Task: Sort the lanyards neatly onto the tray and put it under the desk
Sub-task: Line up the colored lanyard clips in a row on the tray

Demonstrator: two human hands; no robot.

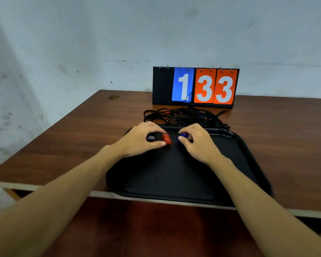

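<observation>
Two hands hold small bits of the lanyards at the far end of a black tray.

The brown desk (78, 130) stands by a pale wall (63, 43). The black tray (174, 175) lies on the desk, and its near edge sticks out a little over the front. A board (195, 87) with the numbers 1, 3 and 3 stands at the back. The black lanyards (183, 115) lie in a tangled pile on the desk, between the board and the tray. The left hand (143, 140) pinches a red piece (167, 140) with curled fingers. A dark piece (150, 138) shows under that hand. The right hand (198, 143) pinches a blue piece (183, 135), just beside the red one.
</observation>
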